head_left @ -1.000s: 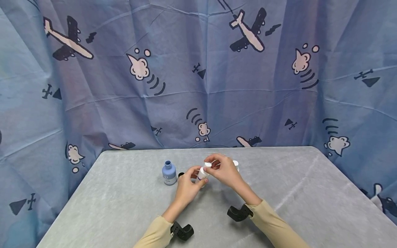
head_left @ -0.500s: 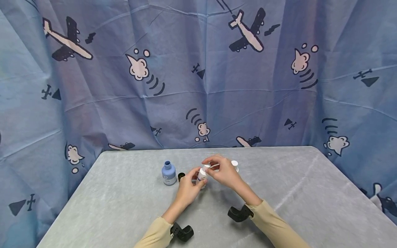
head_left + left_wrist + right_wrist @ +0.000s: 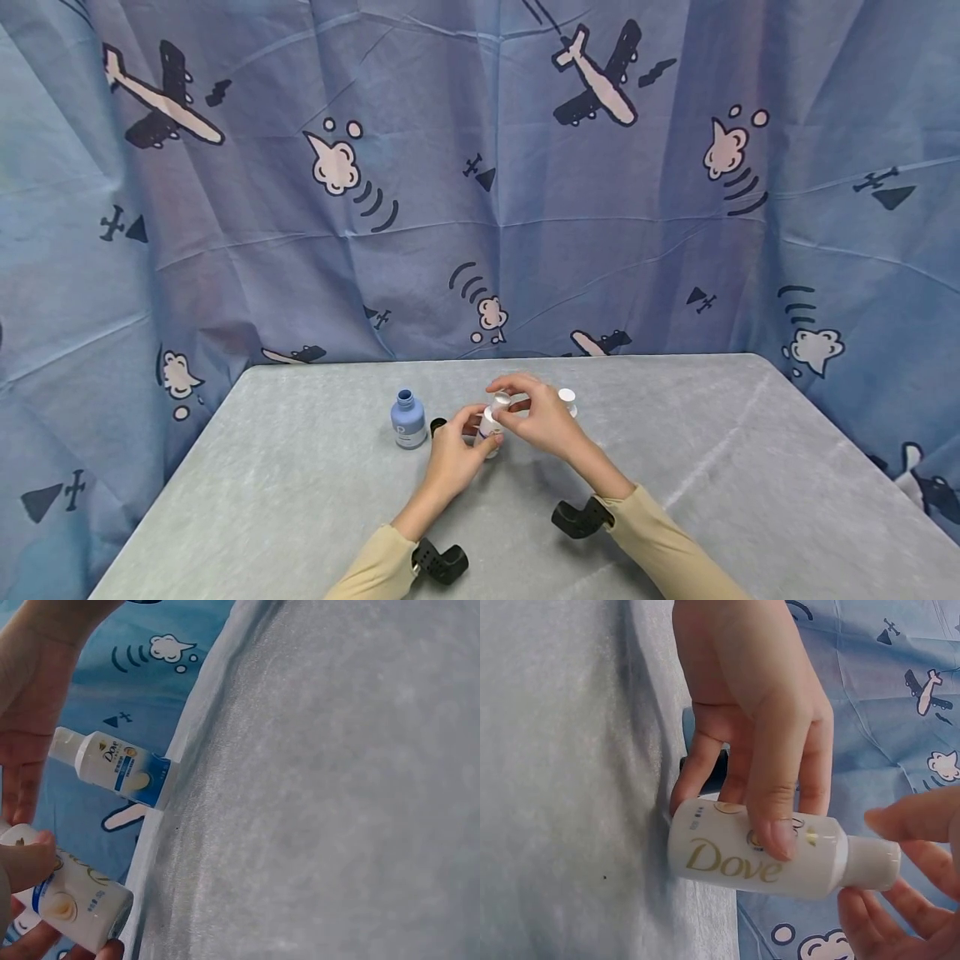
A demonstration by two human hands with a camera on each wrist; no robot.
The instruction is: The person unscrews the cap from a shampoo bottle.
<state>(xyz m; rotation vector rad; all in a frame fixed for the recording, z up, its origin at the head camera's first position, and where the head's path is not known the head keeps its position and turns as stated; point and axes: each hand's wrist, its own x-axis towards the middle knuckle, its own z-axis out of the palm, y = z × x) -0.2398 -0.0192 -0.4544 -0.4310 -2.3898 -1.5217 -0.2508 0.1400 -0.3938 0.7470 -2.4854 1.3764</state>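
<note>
My left hand (image 3: pixel 453 454) grips a small white Dove bottle (image 3: pixel 742 851), its thumb pressed along the label. The bottle stands near the middle of the table, leaning slightly. At its neck is a white cap (image 3: pixel 871 862), with the thumb and fingers of my right hand (image 3: pixel 543 417) around it. In the right wrist view the cap sits right at the bottle's shoulder, in line with the bottle. The left wrist view shows the held bottle's lower half (image 3: pixel 82 904) jutting out of the left hand.
Behind my right hand stands a second Dove bottle (image 3: pixel 124 766), white and blue with a white cap. To the left is a blue bottle (image 3: pixel 408 423) with an open mouth, and beside it a black cap (image 3: pixel 438 426). A patterned blue curtain (image 3: pixel 420 167) hangs behind the grey table (image 3: pixel 262 500).
The white cap, held apart above the bottle a second ago, has come down and left to the bottle's neck with my right hand. My left hand has barely moved.
</note>
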